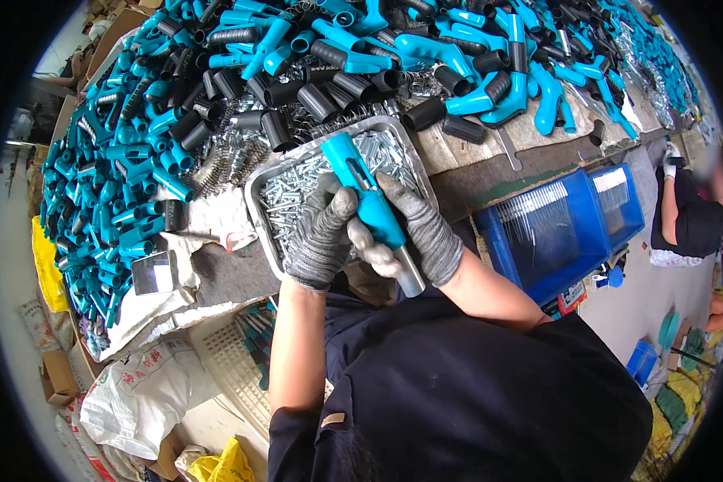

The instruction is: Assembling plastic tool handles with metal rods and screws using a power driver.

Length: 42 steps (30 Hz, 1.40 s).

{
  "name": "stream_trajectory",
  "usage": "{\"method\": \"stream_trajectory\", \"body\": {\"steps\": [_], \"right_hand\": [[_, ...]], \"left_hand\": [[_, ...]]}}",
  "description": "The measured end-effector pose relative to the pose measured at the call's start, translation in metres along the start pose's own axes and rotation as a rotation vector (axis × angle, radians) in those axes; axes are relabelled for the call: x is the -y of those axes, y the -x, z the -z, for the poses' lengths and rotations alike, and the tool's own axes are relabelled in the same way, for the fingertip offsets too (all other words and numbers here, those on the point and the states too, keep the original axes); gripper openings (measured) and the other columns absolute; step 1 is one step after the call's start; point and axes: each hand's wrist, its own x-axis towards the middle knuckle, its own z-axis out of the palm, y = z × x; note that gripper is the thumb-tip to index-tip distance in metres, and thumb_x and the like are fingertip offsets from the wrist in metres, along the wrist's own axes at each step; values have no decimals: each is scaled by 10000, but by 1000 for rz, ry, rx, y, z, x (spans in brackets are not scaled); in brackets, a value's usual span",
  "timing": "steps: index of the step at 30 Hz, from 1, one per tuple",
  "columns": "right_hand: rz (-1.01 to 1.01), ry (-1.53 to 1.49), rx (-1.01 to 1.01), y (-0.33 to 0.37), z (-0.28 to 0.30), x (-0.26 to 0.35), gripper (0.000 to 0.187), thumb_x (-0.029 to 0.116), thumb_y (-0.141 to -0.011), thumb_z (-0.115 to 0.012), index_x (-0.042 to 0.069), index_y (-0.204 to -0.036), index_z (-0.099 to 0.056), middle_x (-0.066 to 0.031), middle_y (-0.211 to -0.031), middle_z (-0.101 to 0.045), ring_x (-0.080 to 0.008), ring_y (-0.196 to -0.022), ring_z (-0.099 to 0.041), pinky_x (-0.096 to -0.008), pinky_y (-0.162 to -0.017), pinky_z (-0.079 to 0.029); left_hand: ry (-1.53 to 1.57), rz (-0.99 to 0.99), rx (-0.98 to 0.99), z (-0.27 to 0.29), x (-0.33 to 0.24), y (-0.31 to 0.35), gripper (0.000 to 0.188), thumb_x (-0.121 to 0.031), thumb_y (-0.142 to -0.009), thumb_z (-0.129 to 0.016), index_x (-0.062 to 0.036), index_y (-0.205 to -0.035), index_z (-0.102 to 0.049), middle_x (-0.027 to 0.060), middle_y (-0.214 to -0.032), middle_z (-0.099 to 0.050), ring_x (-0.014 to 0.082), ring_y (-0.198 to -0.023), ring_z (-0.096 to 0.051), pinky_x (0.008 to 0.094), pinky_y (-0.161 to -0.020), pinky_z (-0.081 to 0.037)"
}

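Observation:
Between my two grey-gloved hands is a teal plastic tool housing [377,215], tilted, with a slot in its upper part and a shiny metal tube at its lower end. My left hand [317,241] is wrapped round its left side, the thumb near the slot. From the right, my right hand [430,235] grips the same housing, thumb lying along its edge; its other fingers are mostly hidden. Just behind and below the hands stands a metal tray [256,210] full of small silver screws or pins [285,191].
Heaps of teal housings [108,205] and black sleeves [317,100] cover the bench, with loose springs [226,165] among them. A phone [154,273] lies at left. Blue bins [538,233] of thin metal rods stand at right. Another person [691,201] sits at far right.

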Motion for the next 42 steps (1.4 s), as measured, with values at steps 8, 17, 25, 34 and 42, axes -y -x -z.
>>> {"method": "stream_trajectory", "body": {"steps": [8,17,25,34,42], "right_hand": [[691,585,-299,-9,7,27,617,558,-844,-591,2,-1109,-563,-62,-872,-635,-125,-735,-620,-246,-650,-518],[763,610,-366,-8,-10,47,469,462,-889,-579,18,-1038,-583,-81,-828,-648,-128,-684,-626,-260,-631,-531],[542,328,-188,-1,12,51,447,481,-896,-566,63,-1050,-539,-61,-812,-607,-100,-524,-551,-226,-403,-439],[179,656,-176,17,11,41,478,493,-881,-576,30,-999,-558,-49,-742,-607,-79,-466,-532,-203,-384,-422],[-226,666,-49,10,2,11,400,442,-914,-554,47,-948,-604,-7,-669,-560,-107,-500,-510,-252,-437,-447]], "left_hand": [[-709,91,166,-24,-4,13,451,-462,-933,-526,-22,-1033,-524,49,-835,-557,146,-755,-496,308,-700,-439],[-516,182,319,-37,2,-7,548,-478,-948,-483,-8,-1229,-495,131,-936,-606,217,-858,-560,332,-779,-440],[-1801,15,-660,35,-35,-103,406,-410,-866,-567,-134,-1156,-498,162,-965,-672,356,-889,-642,468,-757,-496],[-572,-155,98,43,-78,-26,361,-245,-896,-596,13,-1147,-562,65,-1000,-649,145,-899,-586,299,-768,-479],[-862,-225,186,13,-60,13,325,-302,-904,-516,6,-956,-606,158,-766,-641,262,-723,-635,380,-708,-500]]}}
